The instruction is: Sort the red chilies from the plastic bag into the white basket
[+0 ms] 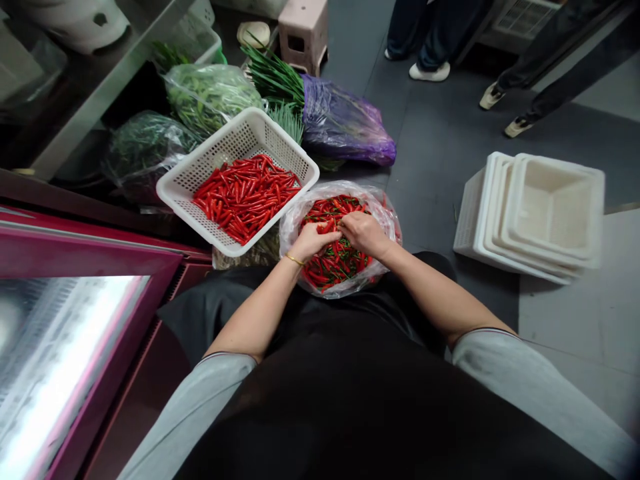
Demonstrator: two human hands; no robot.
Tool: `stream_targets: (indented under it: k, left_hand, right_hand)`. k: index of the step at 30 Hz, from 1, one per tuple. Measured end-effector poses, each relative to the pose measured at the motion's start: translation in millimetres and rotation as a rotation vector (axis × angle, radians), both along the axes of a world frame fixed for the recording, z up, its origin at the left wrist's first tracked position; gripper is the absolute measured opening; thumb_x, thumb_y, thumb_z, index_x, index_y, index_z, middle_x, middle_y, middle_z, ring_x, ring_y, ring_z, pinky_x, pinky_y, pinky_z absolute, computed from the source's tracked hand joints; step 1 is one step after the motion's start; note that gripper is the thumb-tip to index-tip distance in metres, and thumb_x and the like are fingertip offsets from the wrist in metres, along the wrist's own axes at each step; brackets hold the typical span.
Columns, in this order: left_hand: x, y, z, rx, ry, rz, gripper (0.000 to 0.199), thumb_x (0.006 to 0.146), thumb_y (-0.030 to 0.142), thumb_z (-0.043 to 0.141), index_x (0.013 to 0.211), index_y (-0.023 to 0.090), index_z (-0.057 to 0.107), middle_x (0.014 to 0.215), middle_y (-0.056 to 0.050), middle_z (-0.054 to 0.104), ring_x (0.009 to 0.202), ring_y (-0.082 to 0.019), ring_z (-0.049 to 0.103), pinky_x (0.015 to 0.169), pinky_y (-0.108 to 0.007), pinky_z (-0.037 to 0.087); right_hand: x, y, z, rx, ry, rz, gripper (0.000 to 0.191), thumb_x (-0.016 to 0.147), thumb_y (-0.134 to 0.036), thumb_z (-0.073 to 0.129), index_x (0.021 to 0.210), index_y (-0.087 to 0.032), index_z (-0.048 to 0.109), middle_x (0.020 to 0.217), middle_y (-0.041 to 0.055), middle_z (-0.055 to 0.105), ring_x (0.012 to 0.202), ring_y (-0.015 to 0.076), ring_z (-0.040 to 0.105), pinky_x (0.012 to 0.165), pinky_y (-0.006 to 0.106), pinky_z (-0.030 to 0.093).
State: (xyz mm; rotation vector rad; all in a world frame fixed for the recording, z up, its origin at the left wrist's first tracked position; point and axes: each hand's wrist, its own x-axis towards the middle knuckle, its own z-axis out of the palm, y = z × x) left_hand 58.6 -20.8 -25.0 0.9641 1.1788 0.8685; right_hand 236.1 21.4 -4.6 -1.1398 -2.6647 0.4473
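Between my knees stands a clear plastic bag (290, 235) full of red chilies with green stems (345, 259). Over these chilies my left hand (313, 241) is closed on red chilies, its thumb reaching toward the other hand. My right hand (364, 233) meets it at the fingertips in a pinch; whatever lies in that pinch is hidden by the fingers. To the left, a white perforated basket (200, 232) holds a heap of red chilies (247, 193) that show hardly any green stems.
Bagged green vegetables (213, 93) and a purple bag (345, 123) of long green stalks lie beyond the basket. Nested white baskets (550, 207) stand at right. A stool (304, 33) is at the back. Two people's legs show at upper right. A lit cabinet (75, 360) borders the left.
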Motion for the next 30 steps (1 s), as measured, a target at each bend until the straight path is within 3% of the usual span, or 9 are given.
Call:
stream_targets:
  k: [6, 9, 12, 15, 18, 20, 23, 27, 30]
  left_hand:
    - [-49, 5, 13.0, -0.077, -0.321, 0.184, 0.016, 0.060, 0.027, 0.068, 0.064, 0.015, 0.058, 0.061, -0.002, 0.060, 0.042, -0.007, 0.046, 0.034, -0.020, 0.027]
    - [-62, 5, 13.7, -0.024, -0.314, 0.220, 0.017, 0.060, 0.025, 0.069, 0.060, 0.016, 0.054, 0.054, 0.002, 0.054, 0.040, -0.006, 0.044, 0.034, -0.019, 0.028]
    - [-53, 3, 12.1, 0.018, -0.217, 0.191, 0.023, 0.059, 0.023, 0.077, 0.061, 0.016, 0.055, 0.049, 0.005, 0.049, 0.040, -0.005, 0.042, 0.038, -0.018, 0.032]
    - [-29, 4, 9.5, -0.028, -0.182, 0.039, 0.029, 0.053, 0.019, 0.082, 0.074, 0.014, 0.062, 0.058, 0.004, 0.057, 0.048, -0.006, 0.049, 0.045, -0.018, 0.039]
    - [-5, 4, 8.4, -0.089, -0.203, 0.054, 0.027, 0.056, 0.023, 0.081, 0.068, 0.015, 0.058, 0.051, 0.005, 0.052, 0.043, -0.006, 0.046, 0.042, -0.019, 0.036]
    - [3, 3, 9.6, -0.161, -0.231, 0.096, 0.029, 0.063, 0.028, 0.077, 0.060, 0.017, 0.051, 0.044, 0.006, 0.044, 0.036, -0.006, 0.039, 0.036, -0.020, 0.029]
    - [-2, 3, 11.7, -0.227, -0.225, 0.141, 0.029, 0.066, 0.028, 0.076, 0.060, 0.018, 0.050, 0.042, 0.005, 0.043, 0.033, -0.006, 0.036, 0.033, -0.021, 0.025]
    - [-25, 5, 5.2, -0.163, -0.175, 0.253, 0.025, 0.061, 0.022, 0.080, 0.065, 0.016, 0.056, 0.049, 0.003, 0.053, 0.038, -0.007, 0.044, 0.035, -0.021, 0.031]
    - [-35, 7, -3.8, -0.116, -0.151, 0.281, 0.025, 0.060, 0.025, 0.080, 0.064, 0.016, 0.058, 0.051, 0.002, 0.055, 0.042, -0.008, 0.047, 0.039, -0.021, 0.034]
  right_hand:
    - [-21, -15, -40.0, 0.047, -0.292, 0.300, 0.029, 0.095, -0.023, 0.044, 0.109, -0.021, 0.069, 0.104, 0.0122, 0.062, 0.093, 0.0224, 0.050, 0.075, 0.033, 0.034]
    - [-24, -8, -44.8, -0.008, -0.290, 0.284, 0.028, 0.095, -0.026, 0.046, 0.100, -0.017, 0.072, 0.097, 0.0128, 0.064, 0.089, 0.0214, 0.053, 0.074, 0.032, 0.035]
    - [-16, 6, -24.4, -0.103, -0.092, 0.196, 0.031, 0.096, -0.033, 0.047, 0.098, -0.015, 0.073, 0.090, 0.0097, 0.067, 0.081, 0.0175, 0.056, 0.072, 0.028, 0.037]
    - [-12, 14, 6.7, -0.173, 0.102, 0.117, 0.035, 0.097, -0.035, 0.043, 0.093, -0.015, 0.071, 0.086, 0.0064, 0.068, 0.076, 0.0152, 0.058, 0.071, 0.026, 0.040]
    - [-19, 16, 26.7, -0.076, 0.142, 0.032, 0.038, 0.099, -0.035, 0.038, 0.094, -0.013, 0.069, 0.090, 0.0091, 0.068, 0.081, 0.0172, 0.059, 0.075, 0.028, 0.041]
    - [-25, 18, 28.2, 0.026, 0.059, -0.013, 0.041, 0.100, -0.035, 0.034, 0.095, -0.011, 0.068, 0.094, 0.0132, 0.068, 0.086, 0.0201, 0.059, 0.077, 0.030, 0.041]
    - [-27, 23, 13.5, 0.053, -0.144, -0.110, 0.044, 0.100, -0.034, 0.031, 0.099, -0.010, 0.068, 0.097, 0.0173, 0.068, 0.089, 0.0232, 0.061, 0.076, 0.032, 0.042]
    - [-28, 26, -21.7, -0.147, -0.397, -0.244, 0.044, 0.095, -0.045, 0.045, 0.097, -0.010, 0.071, 0.095, 0.0200, 0.071, 0.089, 0.0261, 0.065, 0.074, 0.032, 0.046]
    - [-32, 27, -35.8, -0.217, -0.445, -0.307, 0.036, 0.088, -0.039, 0.056, 0.100, -0.008, 0.071, 0.099, 0.0217, 0.071, 0.094, 0.0271, 0.067, 0.074, 0.030, 0.047]
